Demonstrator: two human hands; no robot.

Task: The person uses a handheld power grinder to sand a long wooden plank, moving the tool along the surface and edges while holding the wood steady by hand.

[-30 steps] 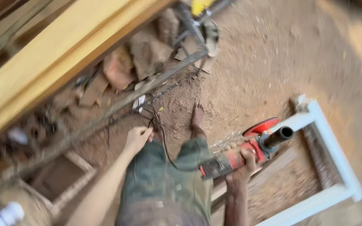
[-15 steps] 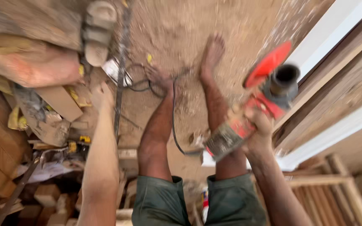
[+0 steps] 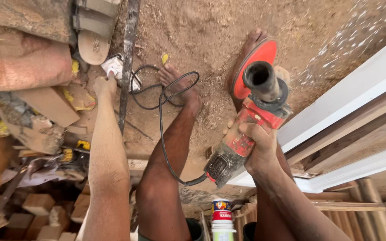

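Red grinder (image 3: pixel 246 129) in rt hand (image 3: pixel 258 149), lt hand (image 3: pixel 105 85) at white plug (image 3: pixel 115 66).

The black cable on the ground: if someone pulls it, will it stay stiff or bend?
The black cable probably flops: it lies in loose loops on the sandy ground. It may snag, since it curls around a bare foot. Pulling would likely tug the red grinder held by the right hand.

The right hand (image 3: pixel 258 149) grips a red angle grinder (image 3: pixel 244 134) at 3 o'clock, its red disc guard (image 3: pixel 256 58) pointing toward 1 o'clock. Its black cord (image 3: pixel 162 125) loops across the sandy ground (image 3: pixel 211 27). The left hand (image 3: pixel 105 85) touches a white socket box (image 3: pixel 115 66) at 10 o'clock, beside a sandal (image 3: pixel 94 31). A small tin (image 3: pixel 222 214) stands at 6 o'clock.
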